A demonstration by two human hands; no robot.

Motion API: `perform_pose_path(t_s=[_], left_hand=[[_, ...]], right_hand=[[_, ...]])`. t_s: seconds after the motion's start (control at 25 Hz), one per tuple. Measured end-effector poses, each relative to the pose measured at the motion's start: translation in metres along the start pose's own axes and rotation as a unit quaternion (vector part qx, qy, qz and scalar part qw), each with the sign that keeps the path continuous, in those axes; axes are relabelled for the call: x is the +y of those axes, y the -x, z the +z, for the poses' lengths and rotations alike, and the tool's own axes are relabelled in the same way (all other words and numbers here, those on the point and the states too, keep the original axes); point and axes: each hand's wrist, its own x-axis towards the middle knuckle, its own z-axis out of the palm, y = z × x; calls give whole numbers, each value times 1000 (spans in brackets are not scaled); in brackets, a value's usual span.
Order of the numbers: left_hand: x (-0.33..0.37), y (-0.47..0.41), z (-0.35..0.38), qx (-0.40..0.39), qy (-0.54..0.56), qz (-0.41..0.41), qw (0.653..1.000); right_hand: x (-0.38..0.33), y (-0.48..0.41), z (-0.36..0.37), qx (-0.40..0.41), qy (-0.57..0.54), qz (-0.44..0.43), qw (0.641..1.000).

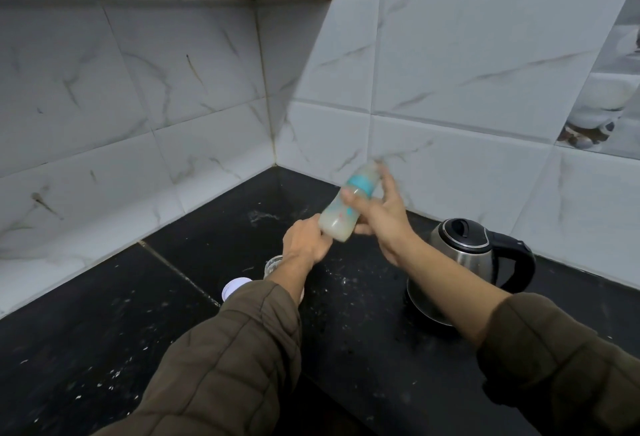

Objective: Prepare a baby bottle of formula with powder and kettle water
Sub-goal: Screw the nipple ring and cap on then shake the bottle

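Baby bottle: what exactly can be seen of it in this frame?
The baby bottle looks like translucent plastic with a teal collar ring and a pale, motion-blurred top. Its lower body holds milky liquid. It is tilted, top up and right toward the tiled wall, held in the air above the black counter. The left hand grips its base; the right hand holds its middle, thumb across the front.

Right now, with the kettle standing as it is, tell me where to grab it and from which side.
Take the kettle by its black handle, coming in from the right. The handle loops out to the right of the upright steel body, clear of the right forearm crossing its left side, and the steel may be hot.
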Motion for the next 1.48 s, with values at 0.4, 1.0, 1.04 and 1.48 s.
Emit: perform_pose_path(t_s=[0.4,1.0,1.04,1.48], left_hand=[[-16,4,18,-7,-13,16,1000],[-25,6,23,-15,-21,24,999],[-26,8,23,-5,-17,25,1000],[-28,12,19,-8,-23,26,999]], right_hand=[[38,11,-12,57,-97,65,992],[39,32,-12,-65,24,33,997],[38,30,-10,-19,-11,30,999],[31,25,-5,-83,-119,139,980]])
